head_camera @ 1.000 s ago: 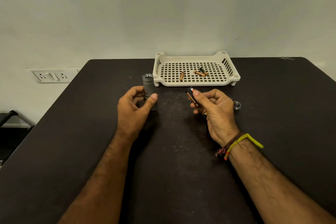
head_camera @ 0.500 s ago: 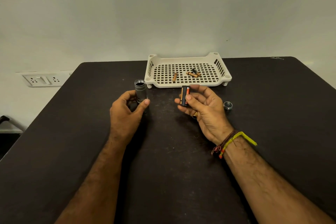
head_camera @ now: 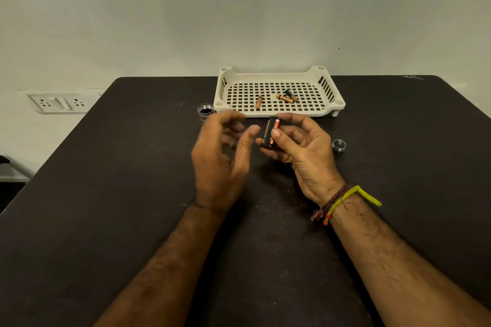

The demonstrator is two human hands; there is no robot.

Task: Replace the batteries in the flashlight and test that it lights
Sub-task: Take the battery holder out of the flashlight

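Right now we hold the black battery holder (head_camera: pixel 270 133) in our right hand (head_camera: pixel 305 156), pinched between the thumb and the curled fingers, with an orange-and-black battery seated in its upper slot. Our left hand (head_camera: pixel 220 164) floats just beside it with fingers loosely spread and nothing in its grasp, the thumb reaching toward the holder but not clearly touching it. Behind that hand the silver flashlight body (head_camera: pixel 205 111) stands upright on the dark table (head_camera: pixel 106 194), its open end facing up, mostly hidden by our fingers and just beside the near left corner of the cream plastic tray (head_camera: pixel 276 77). Inside the tray lie loose batteries (head_camera: pixel 286 98): one copper-coloured cell alone toward the left, and two more touching each other near the middle. To the right of our right hand, apart from it, the flashlight tail cap (head_camera: pixel 338 145) rests on the table with its spring showing. Coloured threads (head_camera: pixel 342 202) circle our right wrist.
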